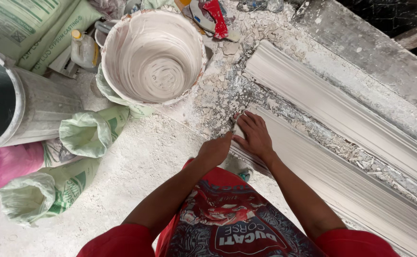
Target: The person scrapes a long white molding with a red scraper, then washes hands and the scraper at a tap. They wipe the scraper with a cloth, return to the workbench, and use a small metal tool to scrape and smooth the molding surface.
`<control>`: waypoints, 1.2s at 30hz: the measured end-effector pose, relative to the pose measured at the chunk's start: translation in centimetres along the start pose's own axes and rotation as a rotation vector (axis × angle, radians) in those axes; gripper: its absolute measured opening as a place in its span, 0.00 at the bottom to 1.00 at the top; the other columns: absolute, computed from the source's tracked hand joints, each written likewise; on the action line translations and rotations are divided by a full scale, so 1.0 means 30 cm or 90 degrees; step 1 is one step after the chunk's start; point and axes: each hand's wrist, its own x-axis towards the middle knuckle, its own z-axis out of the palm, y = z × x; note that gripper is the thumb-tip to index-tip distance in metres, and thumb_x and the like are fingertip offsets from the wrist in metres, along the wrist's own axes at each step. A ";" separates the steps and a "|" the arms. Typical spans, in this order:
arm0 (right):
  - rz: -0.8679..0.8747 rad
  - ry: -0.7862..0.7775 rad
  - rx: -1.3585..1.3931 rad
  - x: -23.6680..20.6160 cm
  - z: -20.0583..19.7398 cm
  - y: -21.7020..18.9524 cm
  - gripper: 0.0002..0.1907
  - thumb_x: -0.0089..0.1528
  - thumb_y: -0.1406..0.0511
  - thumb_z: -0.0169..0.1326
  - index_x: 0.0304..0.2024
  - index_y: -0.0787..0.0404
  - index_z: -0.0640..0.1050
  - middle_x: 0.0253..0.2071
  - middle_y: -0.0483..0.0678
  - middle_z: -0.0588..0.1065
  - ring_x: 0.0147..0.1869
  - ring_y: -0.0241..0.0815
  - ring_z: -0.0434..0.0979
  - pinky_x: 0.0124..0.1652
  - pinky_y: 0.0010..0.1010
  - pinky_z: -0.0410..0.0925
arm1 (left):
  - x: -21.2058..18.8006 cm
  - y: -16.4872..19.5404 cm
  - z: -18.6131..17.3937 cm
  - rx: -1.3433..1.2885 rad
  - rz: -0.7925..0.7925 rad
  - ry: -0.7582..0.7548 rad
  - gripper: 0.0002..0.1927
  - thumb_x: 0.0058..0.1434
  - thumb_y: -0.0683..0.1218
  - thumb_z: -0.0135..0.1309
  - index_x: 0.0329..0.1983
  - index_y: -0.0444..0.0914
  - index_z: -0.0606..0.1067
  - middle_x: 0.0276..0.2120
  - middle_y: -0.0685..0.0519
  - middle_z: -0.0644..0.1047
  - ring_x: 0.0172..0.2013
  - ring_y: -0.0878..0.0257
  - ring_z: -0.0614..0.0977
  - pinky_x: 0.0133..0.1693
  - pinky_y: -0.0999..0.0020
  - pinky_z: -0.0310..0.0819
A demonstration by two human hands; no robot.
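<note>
Fingers (247,124) of the right hand (254,135) lie spread and flat on the near end of a long white plaster moulding (342,188), pressing it down without gripping anything. Just left of them, the left hand (214,151) is curled into a closed fist at that same end; it seems to pinch a small tool or scrap against the edge, though what it holds is too hidden to tell. By the look of it, the step in hand is trimming or scraping the moulding's end while the flat hand steadies it, and the next move would call for short, controlled strokes so the brittle edge does not chip. The moulding is ribbed lengthwise, chalky and matt; a second ribbed moulding (332,107) lies beyond the fingers, with crumbled plaster rubble (227,88) between and around them. Up and left of the fingers stands a round bucket (153,54) coated inside with smeared white plaster, and farther left lie rolled green-printed sacks (87,133) on the dusty floor (132,176).
</note>
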 end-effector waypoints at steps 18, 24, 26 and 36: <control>0.019 -0.010 0.053 0.009 -0.039 -0.006 0.34 0.56 0.54 0.64 0.63 0.56 0.73 0.69 0.53 0.64 0.72 0.57 0.61 0.68 0.51 0.54 | -0.009 0.103 -0.075 0.052 -0.120 -0.077 0.15 0.68 0.43 0.43 0.56 0.38 0.63 0.29 0.41 0.81 0.31 0.43 0.85 0.30 0.49 0.81; 0.013 0.006 0.050 -0.007 -0.026 -0.002 0.34 0.57 0.54 0.64 0.63 0.57 0.72 0.69 0.53 0.64 0.72 0.57 0.62 0.68 0.50 0.55 | 0.000 0.109 -0.081 -0.053 -0.122 -0.063 0.11 0.69 0.43 0.41 0.53 0.37 0.65 0.36 0.38 0.81 0.37 0.38 0.84 0.38 0.43 0.78; 0.005 0.021 0.048 -0.009 -0.023 -0.001 0.34 0.58 0.53 0.64 0.63 0.58 0.72 0.69 0.54 0.64 0.71 0.58 0.62 0.67 0.50 0.55 | 0.000 0.093 -0.071 -0.064 -0.104 -0.068 0.11 0.69 0.42 0.40 0.53 0.36 0.64 0.37 0.37 0.81 0.39 0.39 0.84 0.40 0.42 0.77; 0.025 0.011 0.046 -0.012 -0.032 -0.024 0.37 0.54 0.56 0.65 0.64 0.58 0.72 0.67 0.53 0.65 0.71 0.56 0.63 0.67 0.49 0.56 | -0.059 0.056 0.032 0.172 -0.039 0.075 0.13 0.69 0.45 0.46 0.54 0.37 0.63 0.26 0.43 0.81 0.25 0.48 0.85 0.23 0.54 0.80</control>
